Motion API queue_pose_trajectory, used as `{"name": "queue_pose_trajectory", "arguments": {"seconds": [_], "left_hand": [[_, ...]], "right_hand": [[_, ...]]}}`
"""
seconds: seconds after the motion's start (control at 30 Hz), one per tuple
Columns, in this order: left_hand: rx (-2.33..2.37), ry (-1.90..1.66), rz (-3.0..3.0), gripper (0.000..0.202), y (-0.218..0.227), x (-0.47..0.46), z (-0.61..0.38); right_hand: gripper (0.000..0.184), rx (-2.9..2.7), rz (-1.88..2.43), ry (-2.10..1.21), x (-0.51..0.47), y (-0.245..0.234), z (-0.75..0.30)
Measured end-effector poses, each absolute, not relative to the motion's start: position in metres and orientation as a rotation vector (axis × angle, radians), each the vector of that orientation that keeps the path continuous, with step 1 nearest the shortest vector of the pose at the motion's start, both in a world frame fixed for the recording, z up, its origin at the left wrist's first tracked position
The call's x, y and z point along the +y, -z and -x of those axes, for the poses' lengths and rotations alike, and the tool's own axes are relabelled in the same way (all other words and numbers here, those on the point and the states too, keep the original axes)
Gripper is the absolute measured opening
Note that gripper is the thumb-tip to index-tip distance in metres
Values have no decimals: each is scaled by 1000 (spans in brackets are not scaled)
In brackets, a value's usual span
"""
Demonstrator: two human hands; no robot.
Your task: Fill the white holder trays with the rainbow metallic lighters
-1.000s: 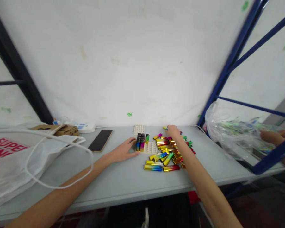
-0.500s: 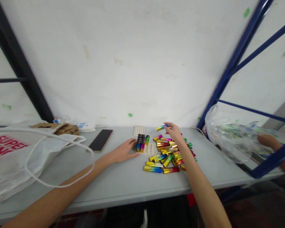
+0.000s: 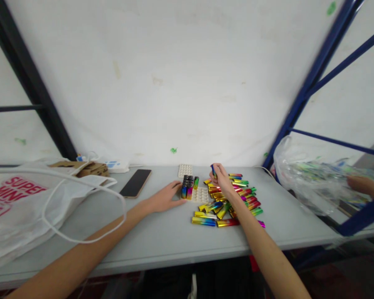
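Several shiny rainbow-coloured lighters (image 3: 227, 201) lie in a heap on the grey table (image 3: 162, 236). My right hand (image 3: 219, 179) hovers over the heap's left side, fingers closed round one lighter held upright. A white tray with round holes (image 3: 200, 194) sits left of the heap, and several lighters (image 3: 188, 187) stand upright in it. My left hand (image 3: 165, 197) rests flat on the table against the tray's left edge, fingers spread.
A second white tray (image 3: 185, 169) lies by the wall. A black phone (image 3: 136, 182), a cardboard box (image 3: 87, 168) and a white bag with red print (image 3: 25, 203) are at the left. Behind a blue frame (image 3: 301, 91), another person's hand (image 3: 363, 185) reaches into a clear plastic bag (image 3: 311, 178).
My right hand took a lighter from the far side of the heap, lifted it and brought it left toward the tray, turning it upright. My left hand stayed by the tray.
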State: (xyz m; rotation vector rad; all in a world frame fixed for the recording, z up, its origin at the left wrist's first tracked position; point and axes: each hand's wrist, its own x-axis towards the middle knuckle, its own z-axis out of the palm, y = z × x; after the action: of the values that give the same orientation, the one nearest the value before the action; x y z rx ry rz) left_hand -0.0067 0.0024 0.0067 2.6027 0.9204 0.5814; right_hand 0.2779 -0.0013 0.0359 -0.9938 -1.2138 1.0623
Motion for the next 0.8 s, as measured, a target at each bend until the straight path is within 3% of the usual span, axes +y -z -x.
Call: {"name": "queue_pose_trajectory", "arguments": {"seconds": [0.13, 0.4, 0.57, 0.67, 0.8], "left_hand": [[920, -589, -2611, 64, -6, 3, 8], [901, -616, -2602, 65, -5, 4, 8], [909, -610, -2592, 67, -5, 4, 8], [916, -594, -2595, 67, -7, 3, 8], [906, -602, -2612, 65, -7, 2, 8]], "right_hand": [[59, -1188, 1140, -1068, -3, -35, -269], [45, -1179, 1233, -968, -12, -32, -258], [58, -1235, 1228, -967, -9, -32, -261], [62, -1392, 1193, -822, -8, -31, -266], [48, -1658, 1149, -527, -12, -32, -271]]}}
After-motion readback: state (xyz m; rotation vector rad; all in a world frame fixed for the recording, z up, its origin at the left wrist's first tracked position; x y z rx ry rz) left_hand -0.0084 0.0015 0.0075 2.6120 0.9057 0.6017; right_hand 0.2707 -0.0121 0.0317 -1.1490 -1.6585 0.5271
